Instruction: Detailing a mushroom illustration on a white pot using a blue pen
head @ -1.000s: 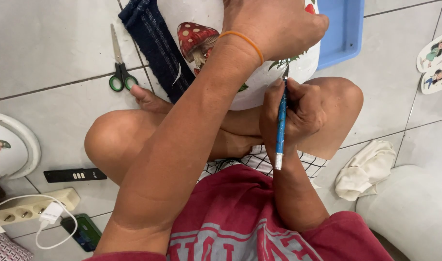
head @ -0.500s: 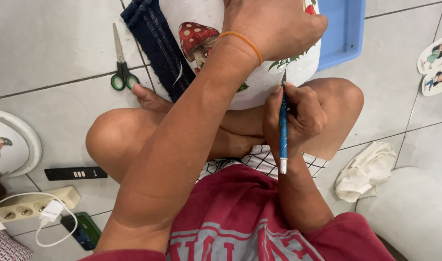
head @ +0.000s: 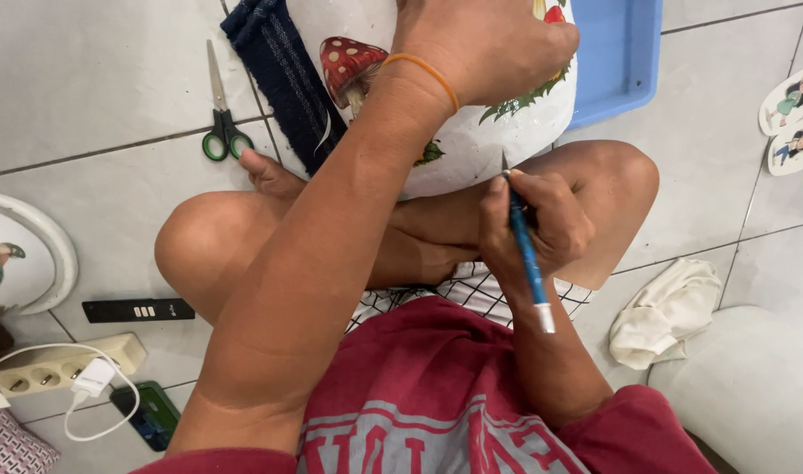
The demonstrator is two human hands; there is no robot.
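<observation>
Landmark: white painted dome (head: 472,140), a rounded piece bearing a red mushroom and green leaves, resting across the seated person's crossed legs.
Left hand (head: 485,44): laid over the dome's top, fingers curled down onto the surface and pressing it steady; an orange band circles the wrist.
Right hand (head: 533,224): at the dome's lower edge, fingers pinched together round a blue brush (head: 526,254); the fine tip points up and meets, or nearly meets, the white rim.
Brush: upright and slightly tilted, pale end toward the red shirt.
Technique, as judged: brace the painting hand against the knee, keep the dome from rocking with the upper hand, and touch only the tip to the rim in short strokes, clear of the finished leaves.
Dark blue cloth (head: 283,79): lies against the dome's left flank.
Scissors (head: 222,118): on the tiled floor, left of the dome, beyond the cloth.
Blue tray (head: 630,61): just right of the dome.
Crumpled white rag (head: 665,312): on the floor, lower right of the dome, past the knee.
</observation>
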